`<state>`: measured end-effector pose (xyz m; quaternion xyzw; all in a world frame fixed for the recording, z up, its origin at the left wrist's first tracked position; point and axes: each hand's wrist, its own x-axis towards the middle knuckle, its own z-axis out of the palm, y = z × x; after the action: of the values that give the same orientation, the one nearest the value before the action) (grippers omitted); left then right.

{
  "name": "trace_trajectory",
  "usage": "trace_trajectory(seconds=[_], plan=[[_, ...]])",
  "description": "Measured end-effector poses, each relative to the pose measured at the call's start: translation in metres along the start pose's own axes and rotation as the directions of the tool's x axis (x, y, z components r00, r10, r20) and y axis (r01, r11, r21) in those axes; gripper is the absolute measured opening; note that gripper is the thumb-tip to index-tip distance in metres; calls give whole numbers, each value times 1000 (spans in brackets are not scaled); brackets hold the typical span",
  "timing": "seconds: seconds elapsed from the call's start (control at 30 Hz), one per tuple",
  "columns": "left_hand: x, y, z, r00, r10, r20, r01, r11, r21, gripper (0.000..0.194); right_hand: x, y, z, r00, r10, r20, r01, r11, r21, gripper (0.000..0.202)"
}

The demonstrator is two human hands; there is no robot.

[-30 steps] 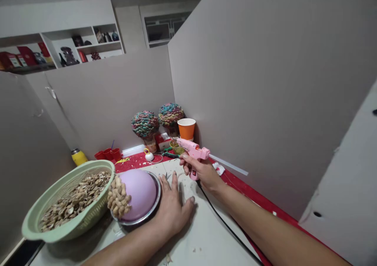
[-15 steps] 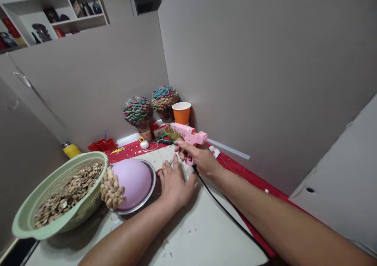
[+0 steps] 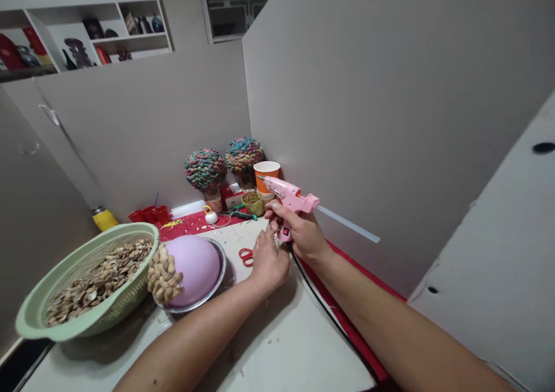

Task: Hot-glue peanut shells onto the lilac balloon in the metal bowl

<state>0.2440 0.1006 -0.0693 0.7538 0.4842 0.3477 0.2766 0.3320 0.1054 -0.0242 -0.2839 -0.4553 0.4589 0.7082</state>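
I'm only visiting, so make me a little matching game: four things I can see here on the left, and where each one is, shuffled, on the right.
Things:
1. Pink plastic glue gun
2. Smooth lilac dome
3. Red looped scissor handles
4. Yellow bottle with a dark cap

Places:
A. Beyond the pale green plastic basket
B. On the white tabletop, beside the left hand
C. In the right hand
D. In a round metal bowl

Pairs: 1-C, 2-D, 3-B, 4-A
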Motion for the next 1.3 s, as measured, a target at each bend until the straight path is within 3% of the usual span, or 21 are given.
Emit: trace_trajectory(seconds=[0.17,0.33,0.6,1.0,1.17,1.3], plan=[[-15,-11,-27,998,32,-54,-27,996,90,56,2,-6,1,1000,-6,-16,6,1000,15,32],[-44,-23,-48,999,21,24,-26,975,220,77,3,0,1,1000,11,-5,-11,1000,6,31],[-62,-38,-37,995,-7,103,-22,959,281,84,1,5,-1,1000,20,16,-20,999,-32,32],[-32,-31,-11,995,16,96,-31,987,155,77,0,8,-4,999,22,45,-20,998,-53,29],[-26,-24,-18,998,9,70,-16,995,97,68,0,12,-5,997,33,69,-29,998,-60,29],[-48,-10,-37,999,23,23,-24,1000,21,61,-2,10,-2,996,32,85,-28,998,-53,30]])
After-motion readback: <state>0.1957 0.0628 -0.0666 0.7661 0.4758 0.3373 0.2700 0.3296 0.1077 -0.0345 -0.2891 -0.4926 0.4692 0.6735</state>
